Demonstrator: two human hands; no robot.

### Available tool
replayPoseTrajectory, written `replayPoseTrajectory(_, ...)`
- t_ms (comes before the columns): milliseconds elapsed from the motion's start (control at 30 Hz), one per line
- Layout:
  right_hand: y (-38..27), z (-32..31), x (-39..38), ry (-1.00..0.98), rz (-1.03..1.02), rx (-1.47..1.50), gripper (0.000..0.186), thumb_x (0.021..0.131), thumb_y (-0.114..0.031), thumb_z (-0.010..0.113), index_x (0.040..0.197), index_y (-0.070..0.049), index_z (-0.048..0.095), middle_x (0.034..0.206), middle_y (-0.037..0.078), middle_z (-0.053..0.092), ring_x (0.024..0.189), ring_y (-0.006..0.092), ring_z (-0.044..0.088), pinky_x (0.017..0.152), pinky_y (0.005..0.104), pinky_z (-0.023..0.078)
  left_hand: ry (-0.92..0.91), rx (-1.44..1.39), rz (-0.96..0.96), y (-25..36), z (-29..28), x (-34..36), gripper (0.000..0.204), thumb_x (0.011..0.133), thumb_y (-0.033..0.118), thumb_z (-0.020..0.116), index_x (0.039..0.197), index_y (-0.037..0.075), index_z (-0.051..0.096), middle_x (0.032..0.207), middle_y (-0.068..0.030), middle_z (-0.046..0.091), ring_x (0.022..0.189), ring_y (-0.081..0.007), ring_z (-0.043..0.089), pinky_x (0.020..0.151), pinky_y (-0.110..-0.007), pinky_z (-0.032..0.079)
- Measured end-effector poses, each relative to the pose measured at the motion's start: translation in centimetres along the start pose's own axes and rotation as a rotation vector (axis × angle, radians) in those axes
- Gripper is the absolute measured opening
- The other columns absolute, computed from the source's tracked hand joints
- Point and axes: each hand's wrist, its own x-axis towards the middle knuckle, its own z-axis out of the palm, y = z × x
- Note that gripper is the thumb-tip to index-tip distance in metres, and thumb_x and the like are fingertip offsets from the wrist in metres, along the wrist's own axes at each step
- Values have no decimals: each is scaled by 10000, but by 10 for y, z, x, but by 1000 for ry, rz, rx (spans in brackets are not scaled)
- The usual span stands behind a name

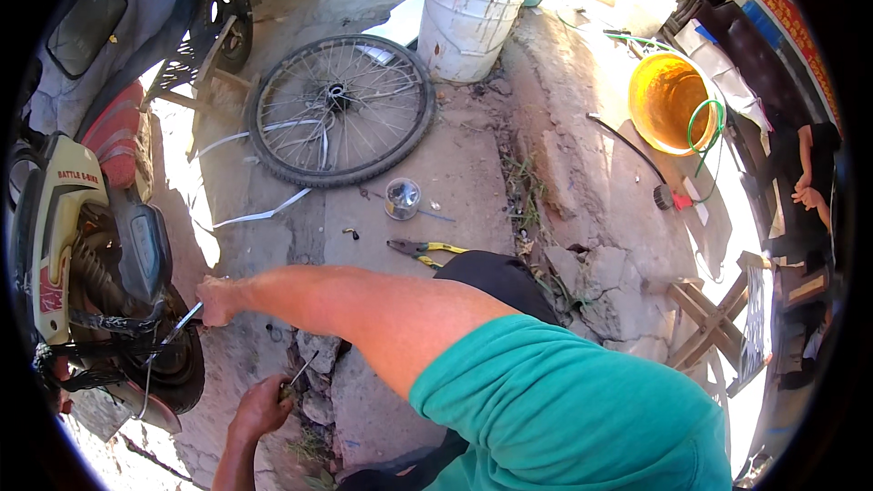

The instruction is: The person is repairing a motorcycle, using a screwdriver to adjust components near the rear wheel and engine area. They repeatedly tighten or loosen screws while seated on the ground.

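Observation:
My right arm, in a teal sleeve, stretches across to the left. My right hand point(216, 301) is closed on a shiny metal bar-shaped tool point(188, 319), whose far end meets the rear of a cream electric bike point(55, 227) near its wheel point(182, 368). The tool's exact kind is unclear, and the fingers partly hide it. Lower down, my left hand point(263, 409) grips a screwdriver point(304, 366) with its thin shaft pointing up and right, apart from the bike. Pliers with yellow handles point(426, 249) lie on the ground beyond my right arm.
A spoked wheel with tyre point(341, 109) lies flat ahead, near a clear round tub point(402, 198) of small parts. Beyond stands a white bucket point(468, 23). On the right are an orange bucket point(668, 100), a wooden stool point(718, 314) and another person's hands point(805, 193). Broken concrete point(591, 286) roughens the ground.

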Motion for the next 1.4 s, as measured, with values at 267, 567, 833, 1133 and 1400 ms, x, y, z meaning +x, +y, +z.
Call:
replayPoseTrajectory(267,8,8,9,46,-26,-86,270,770,-189,616,948,-25,736,1106,238,670,1072,391,645,876,451,546,-12,25,-32,-26,8,-1,425,786,169,715,1182,64,600,981,-183,690,940,-389,654,816,-455,522)
replayPoseTrajectory(567,10,1,3,39,1,-158,282,777,-176,630,981,-20,747,1086,222,694,1043,365,674,847,444,556,-17,4,-44,-23,1,0,440,786,167,711,1199,68,596,1022,-191,684,988,-384,646,847,-458,515)
replayPoseTrajectory(833,13,-7,9,-59,-104,-222,251,765,-160,592,920,-31,742,962,223,709,954,395,682,781,477,553,-17,-5,-86,-27,-2,-6,435,782,159,709,1192,60,602,1054,-191,674,1006,-389,639,863,-454,509)
replayPoseTrajectory(1133,14,-4,11,-52,-102,-249,269,754,-163,595,921,-2,730,948,226,707,945,404,678,778,480,550,-27,-29,-102,-31,-2,-7,439,788,184,712,1196,67,601,1045,-189,668,997,-387,637,852,-457,508)
replayPoseTrajectory(1400,17,3,20,-47,-82,-287,262,758,-148,589,939,-4,711,1015,221,697,986,403,670,814,476,544,56,-19,-2,-33,-3,-13,398,801,163,647,1186,86,580,1040,-176,660,1004,-388,623,845,-471,501)
